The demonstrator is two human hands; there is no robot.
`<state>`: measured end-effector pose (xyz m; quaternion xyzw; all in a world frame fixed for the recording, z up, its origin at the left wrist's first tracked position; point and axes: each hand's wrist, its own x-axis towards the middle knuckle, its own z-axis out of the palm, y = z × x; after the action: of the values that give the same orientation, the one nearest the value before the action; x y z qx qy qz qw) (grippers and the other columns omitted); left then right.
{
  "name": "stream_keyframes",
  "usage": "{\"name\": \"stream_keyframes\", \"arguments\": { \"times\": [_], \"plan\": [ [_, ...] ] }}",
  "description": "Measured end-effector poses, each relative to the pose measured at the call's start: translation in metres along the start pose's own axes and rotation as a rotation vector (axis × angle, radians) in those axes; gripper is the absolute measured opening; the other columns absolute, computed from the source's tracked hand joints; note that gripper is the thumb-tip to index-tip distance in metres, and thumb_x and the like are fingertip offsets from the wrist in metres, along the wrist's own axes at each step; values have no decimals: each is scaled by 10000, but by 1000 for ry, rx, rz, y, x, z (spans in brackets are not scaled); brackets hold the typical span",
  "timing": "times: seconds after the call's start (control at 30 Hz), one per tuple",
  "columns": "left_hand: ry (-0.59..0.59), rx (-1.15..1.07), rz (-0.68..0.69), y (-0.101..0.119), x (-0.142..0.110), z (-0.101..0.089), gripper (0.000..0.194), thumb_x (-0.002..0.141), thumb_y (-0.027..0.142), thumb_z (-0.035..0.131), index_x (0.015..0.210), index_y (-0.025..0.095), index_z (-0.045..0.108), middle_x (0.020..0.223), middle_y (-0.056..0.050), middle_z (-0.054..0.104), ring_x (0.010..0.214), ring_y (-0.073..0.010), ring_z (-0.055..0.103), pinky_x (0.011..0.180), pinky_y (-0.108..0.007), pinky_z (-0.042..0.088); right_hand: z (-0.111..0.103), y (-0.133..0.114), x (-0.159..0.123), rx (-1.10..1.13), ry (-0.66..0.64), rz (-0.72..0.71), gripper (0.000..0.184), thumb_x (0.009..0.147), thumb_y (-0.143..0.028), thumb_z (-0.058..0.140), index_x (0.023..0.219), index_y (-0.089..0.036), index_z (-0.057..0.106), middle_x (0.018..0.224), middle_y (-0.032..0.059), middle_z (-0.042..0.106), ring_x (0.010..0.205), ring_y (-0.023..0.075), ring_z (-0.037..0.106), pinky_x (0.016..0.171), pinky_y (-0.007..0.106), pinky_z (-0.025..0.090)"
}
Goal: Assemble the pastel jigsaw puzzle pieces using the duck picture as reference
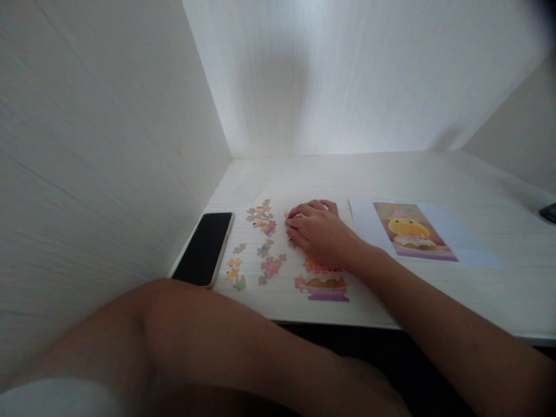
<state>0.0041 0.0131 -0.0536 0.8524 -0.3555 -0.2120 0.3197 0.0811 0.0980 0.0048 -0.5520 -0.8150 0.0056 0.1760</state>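
My right hand lies palm down on the white desk, fingers bent and close together. Its fingertips rest among loose jigsaw pieces. Whether a piece sits under the fingers is hidden. Just below the wrist lies a partly joined piece of puzzle showing a cake in pink, orange and purple. More loose pieces and a few others lie to the left of it. Only my left arm shows, bent across the foreground in front of the desk edge; its hand is out of view.
A black phone lies face up at the desk's left edge, against the white side wall. A printed picture of a yellow duck on a cake lies on paper to the right. A dark object sits at the far right edge.
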Motion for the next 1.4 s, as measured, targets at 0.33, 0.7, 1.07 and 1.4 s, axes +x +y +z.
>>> {"name": "stream_keyframes", "arguments": {
  "times": [0.33,0.7,1.07,1.4],
  "plan": [
    [-45,-182,-21,1,0,-7,211,807,283,406,912,137,516,987,-154,600,949,-244,559,853,-344,452,-3,-3,-6,36,20,-44,235,904,-242,497,974,-227,720,1016,69,662,1030,225,524,950,411,258],
    [27,-103,67,-17,7,21,256,843,273,367,981,116,515,1008,-147,582,932,-234,554,829,-342,456,5,9,-4,99,-1,-121,295,860,-106,503,963,-258,734,1099,17,683,1045,207,526,940,396,234],
    [-3,-98,65,-13,8,18,279,876,323,329,992,141,505,998,-134,574,894,-226,544,778,-342,457,-5,3,-4,55,-71,-71,296,868,-135,494,977,-280,729,1004,66,667,975,219,536,863,377,279],
    [101,4,83,-3,3,18,304,848,266,307,1021,116,507,989,-138,596,909,-220,557,834,-329,460,-8,0,-6,159,-67,-64,283,887,-156,476,1023,-229,714,1039,58,682,1019,197,569,922,348,331]
  ]
}}
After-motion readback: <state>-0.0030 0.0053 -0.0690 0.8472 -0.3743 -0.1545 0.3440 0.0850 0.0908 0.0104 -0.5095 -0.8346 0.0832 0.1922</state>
